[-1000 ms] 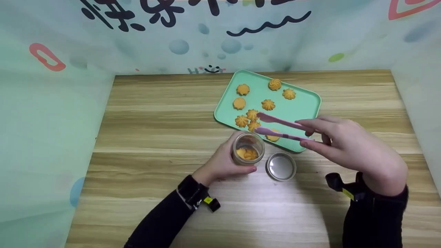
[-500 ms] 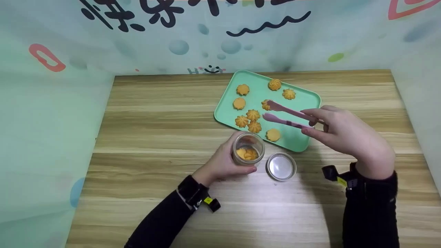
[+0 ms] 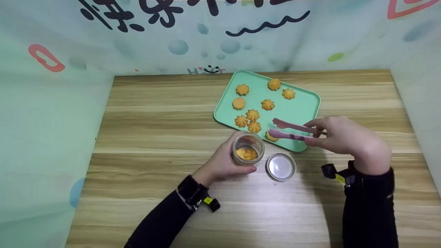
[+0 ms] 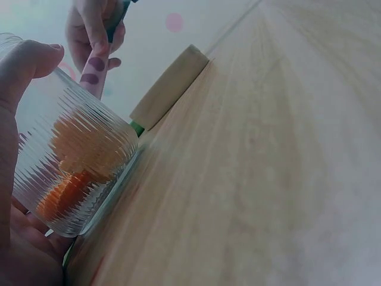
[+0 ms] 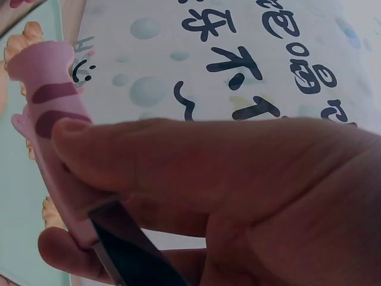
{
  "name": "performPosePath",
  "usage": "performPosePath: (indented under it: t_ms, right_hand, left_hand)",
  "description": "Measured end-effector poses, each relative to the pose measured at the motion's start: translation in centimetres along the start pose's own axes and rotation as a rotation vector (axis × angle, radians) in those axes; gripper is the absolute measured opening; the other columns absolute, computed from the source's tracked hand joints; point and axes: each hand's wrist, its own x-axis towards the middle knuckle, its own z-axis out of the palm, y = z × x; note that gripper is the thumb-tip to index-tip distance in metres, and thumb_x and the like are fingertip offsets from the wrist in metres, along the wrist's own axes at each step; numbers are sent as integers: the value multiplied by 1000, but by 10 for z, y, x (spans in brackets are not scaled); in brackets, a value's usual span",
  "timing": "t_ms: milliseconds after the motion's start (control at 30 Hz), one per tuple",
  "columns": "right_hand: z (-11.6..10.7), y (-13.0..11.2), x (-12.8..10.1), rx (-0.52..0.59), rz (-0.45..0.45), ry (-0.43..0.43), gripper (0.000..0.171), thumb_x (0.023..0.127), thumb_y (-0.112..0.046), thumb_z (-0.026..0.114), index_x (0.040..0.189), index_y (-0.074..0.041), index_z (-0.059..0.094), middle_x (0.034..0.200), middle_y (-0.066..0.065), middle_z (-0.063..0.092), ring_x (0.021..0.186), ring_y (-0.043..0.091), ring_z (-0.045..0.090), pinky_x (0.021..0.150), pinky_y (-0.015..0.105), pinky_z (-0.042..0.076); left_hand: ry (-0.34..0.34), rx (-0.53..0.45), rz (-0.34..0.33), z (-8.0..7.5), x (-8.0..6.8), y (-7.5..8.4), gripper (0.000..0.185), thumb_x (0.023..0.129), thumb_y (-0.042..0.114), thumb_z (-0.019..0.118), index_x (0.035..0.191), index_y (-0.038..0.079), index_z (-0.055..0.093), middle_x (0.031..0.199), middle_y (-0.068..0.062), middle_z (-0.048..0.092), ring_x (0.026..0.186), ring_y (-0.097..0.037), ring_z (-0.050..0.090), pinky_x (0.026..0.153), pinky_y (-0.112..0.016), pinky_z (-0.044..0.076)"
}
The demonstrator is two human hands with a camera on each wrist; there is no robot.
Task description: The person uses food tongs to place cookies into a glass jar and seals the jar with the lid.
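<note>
My left hand [image 3: 222,160] grips a clear ribbed glass jar [image 4: 77,155] by its side, its mouth facing up toward the head camera. Several cookies [image 3: 247,153] lie at the bottom of the jar. Between the thumb and fingers of my right hand [image 3: 346,136] is a pair of pink tongs [image 3: 293,131], the two arms spread apart. Their tips hover over the near edge of the green tray [image 3: 299,106], and the lower tip overlaps a round cookie [image 3: 270,137] there. No cookie shows between the tips.
Several more cookies [image 3: 267,104] are spread over the tray, three of them clustered near its lower left. A round silver lid [image 3: 281,166] lies on the wooden table [image 3: 155,137] right of the jar. A printed cloth [image 3: 200,48] hangs behind the table.
The right hand with the tongs first moved up and right across the tray, then came down toward the cookie at the near edge. The left hand and jar stayed put.
</note>
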Motion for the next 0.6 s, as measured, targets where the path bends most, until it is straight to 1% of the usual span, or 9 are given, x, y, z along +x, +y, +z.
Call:
performPosePath:
  t_ms: [200,300,400,500,600]
  right_hand:
    - [4,-1,6,-15,-1,-9,44,103,-27,77,136,2,72,103,6,77,83,20,62,72,38,51]
    - [6,-2,8,-18,9,-16,44,101,-26,78,135,2,72,102,5,77,84,19,64,74,38,53]
    - [8,-4,9,-26,9,-17,43,100,-25,80,133,1,73,99,4,77,84,19,65,75,39,54]
    - [9,-6,9,-31,3,-11,38,98,-22,81,128,0,75,97,4,76,83,19,66,72,39,54]
    - [9,-6,8,-38,5,-9,33,97,-19,81,125,-1,76,98,5,77,84,21,67,73,41,55]
  left_hand:
    - [0,2,-13,0,0,0,95,74,24,103,153,33,51,144,8,66,137,-16,60,125,-41,42]
    - [-4,-3,-5,0,0,1,95,74,23,103,153,31,51,143,7,67,136,-17,61,125,-41,43]
    - [-5,-9,3,0,0,2,95,74,22,103,153,28,51,143,5,67,135,-19,62,125,-42,42]
    - [-3,-6,-1,0,0,2,96,74,21,103,153,27,51,144,5,66,136,-18,61,125,-42,42]
    - [-2,-3,-7,0,0,2,96,73,23,103,154,28,51,144,5,66,137,-18,61,125,-42,42]
